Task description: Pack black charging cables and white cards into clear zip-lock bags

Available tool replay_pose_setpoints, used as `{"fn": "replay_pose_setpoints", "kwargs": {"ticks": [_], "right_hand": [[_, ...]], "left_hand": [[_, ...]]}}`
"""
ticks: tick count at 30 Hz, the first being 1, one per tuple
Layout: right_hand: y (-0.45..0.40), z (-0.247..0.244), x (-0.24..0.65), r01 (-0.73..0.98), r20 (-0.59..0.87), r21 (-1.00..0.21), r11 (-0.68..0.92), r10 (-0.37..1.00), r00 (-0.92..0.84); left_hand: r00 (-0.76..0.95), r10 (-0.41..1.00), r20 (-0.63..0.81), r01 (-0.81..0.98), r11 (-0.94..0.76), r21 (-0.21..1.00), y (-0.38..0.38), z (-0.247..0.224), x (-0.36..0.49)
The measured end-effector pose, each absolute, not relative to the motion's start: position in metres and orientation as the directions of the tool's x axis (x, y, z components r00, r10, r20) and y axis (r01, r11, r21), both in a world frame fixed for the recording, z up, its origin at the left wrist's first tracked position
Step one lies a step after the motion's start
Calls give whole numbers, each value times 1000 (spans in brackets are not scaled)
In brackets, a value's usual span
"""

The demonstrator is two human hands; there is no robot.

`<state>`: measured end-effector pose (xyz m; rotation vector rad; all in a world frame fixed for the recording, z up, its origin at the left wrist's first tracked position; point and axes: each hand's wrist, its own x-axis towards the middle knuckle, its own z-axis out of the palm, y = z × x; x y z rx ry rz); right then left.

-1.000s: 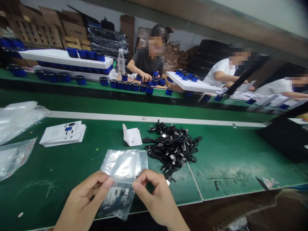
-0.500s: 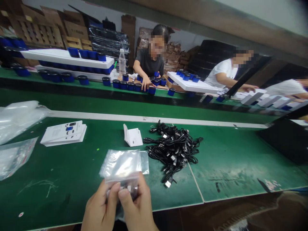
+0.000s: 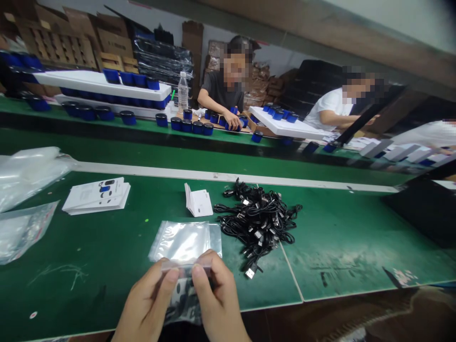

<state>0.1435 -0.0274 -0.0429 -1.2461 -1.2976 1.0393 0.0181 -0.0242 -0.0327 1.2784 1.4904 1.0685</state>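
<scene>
Between my two hands is a clear zip bag (image 3: 184, 299) with dark and white contents, which I cannot fully make out. My left hand (image 3: 147, 297) pinches its top edge on the left, thumb in front. On the right, my right hand (image 3: 219, 294) grips the same edge with thumb and fingers. Just beyond my fingers lies a stack of flat clear zip bags (image 3: 183, 240) on the green table. A heap of black USB cables (image 3: 260, 218) lies to the right of the stack. A folded white leaflet (image 3: 199, 202) stands partly open behind the bags.
A pile of printed leaflets (image 3: 96, 197) lies to the left, beside large plastic bags (image 3: 28, 180). A white strip (image 3: 171, 172) crosses the green table (image 3: 342, 237). Opposite, a co-worker (image 3: 224, 90) handles blue jars (image 3: 187, 125); others sit farther right.
Both hands have moved slightly apart along the bag's top edge, and its filled lower part now shows between them. Across the table, the co-worker's hand has shifted right.
</scene>
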Motion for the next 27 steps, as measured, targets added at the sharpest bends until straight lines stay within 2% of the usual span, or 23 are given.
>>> {"fn": "replay_pose_setpoints", "kwargs": {"ticks": [3,8,13,17,22,25,27], "right_hand": [[-22,-34,153,39,130,-991,130,991,-6],[-21,-32,154,-47,124,-991,124,992,0],[-21,-31,153,36,157,-987,158,987,-16],[-21,-30,153,118,132,-983,138,989,-62],[-25,-31,148,228,205,-951,211,978,-50],[-29,-28,146,271,155,-946,178,982,-106],[-30,-24,146,296,97,-941,162,970,-223]], "left_hand": [[-32,975,-220,148,222,964,-20,-27,12],[129,963,-237,193,210,959,-14,-25,1],[35,981,-191,204,180,962,-16,-22,3],[42,978,-206,179,195,964,-18,-17,9],[-14,985,-171,218,170,961,-19,-16,11],[-66,990,-123,265,136,955,-21,-23,-1],[-67,991,-116,270,130,954,-24,-31,-19]]}}
